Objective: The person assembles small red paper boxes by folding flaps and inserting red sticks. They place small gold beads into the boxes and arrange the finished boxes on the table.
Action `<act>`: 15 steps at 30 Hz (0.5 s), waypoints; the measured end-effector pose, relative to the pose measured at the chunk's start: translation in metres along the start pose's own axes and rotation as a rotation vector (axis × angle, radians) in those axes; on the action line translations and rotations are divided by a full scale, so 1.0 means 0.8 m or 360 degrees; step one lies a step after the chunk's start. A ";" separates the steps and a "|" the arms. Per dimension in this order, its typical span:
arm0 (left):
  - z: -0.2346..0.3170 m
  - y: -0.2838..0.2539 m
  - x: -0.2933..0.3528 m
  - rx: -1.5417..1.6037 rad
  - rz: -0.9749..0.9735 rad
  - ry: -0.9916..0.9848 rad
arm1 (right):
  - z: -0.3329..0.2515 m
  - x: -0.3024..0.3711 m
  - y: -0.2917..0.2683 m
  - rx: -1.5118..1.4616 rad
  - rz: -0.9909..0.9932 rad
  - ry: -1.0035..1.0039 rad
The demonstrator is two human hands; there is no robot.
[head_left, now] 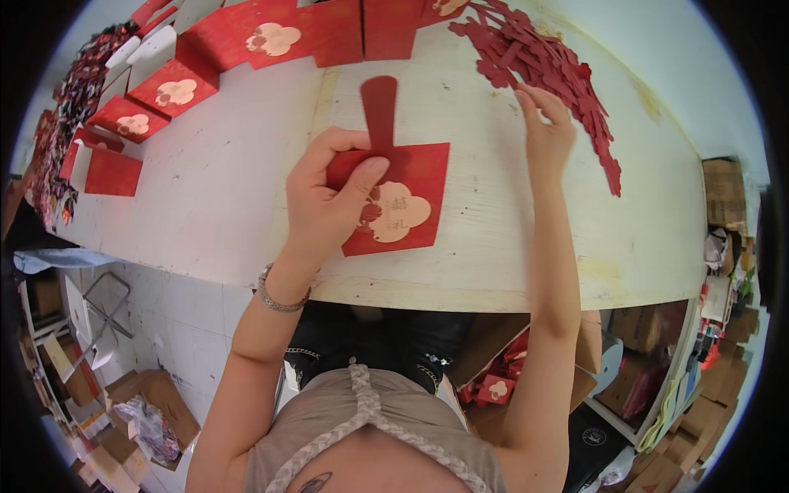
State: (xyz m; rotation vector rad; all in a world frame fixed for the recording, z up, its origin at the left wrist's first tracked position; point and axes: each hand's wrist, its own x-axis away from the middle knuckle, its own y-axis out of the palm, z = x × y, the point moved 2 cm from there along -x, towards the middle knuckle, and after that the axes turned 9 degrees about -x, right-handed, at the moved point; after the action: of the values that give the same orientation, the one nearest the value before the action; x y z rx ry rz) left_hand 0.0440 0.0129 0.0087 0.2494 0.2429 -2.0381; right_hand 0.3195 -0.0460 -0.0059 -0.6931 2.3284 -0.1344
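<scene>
While the left hand (329,197) pinches a red envelope (399,197) near the table edge (460,296), the right hand (544,131) hovers unclenched.

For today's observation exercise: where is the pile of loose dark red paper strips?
In the head view, the pile of loose red strips lies on the white table at the far right, just beyond the right hand reaching into it.

Head-worn view, steeply down, close

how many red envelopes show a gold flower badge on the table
5. One under the left hand, the red envelope at the near edge; four in the far-left row. Other envelopes there show no badge, so more may be hidden.
</scene>
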 end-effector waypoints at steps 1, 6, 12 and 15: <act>-0.001 0.000 0.001 0.0005 -0.0014 0.0010 | -0.039 0.010 -0.002 -0.0203 -0.0078 0.0145; -0.003 -0.001 0.004 -0.0067 -0.0032 0.0208 | -0.165 0.103 0.013 -0.0358 -0.0691 -0.0412; -0.011 -0.001 0.007 0.0009 -0.0091 0.0407 | -0.157 0.111 0.035 -0.0338 -0.0606 -0.0321; -0.009 -0.001 0.012 0.0136 -0.0126 0.0316 | -0.155 0.113 0.037 -0.0395 -0.0625 -0.0270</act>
State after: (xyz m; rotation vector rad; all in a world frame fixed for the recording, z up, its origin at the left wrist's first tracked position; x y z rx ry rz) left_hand 0.0397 0.0071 -0.0007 0.5039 0.2925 -2.1057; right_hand 0.1703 -0.0790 0.0259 -1.2331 2.0426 0.0384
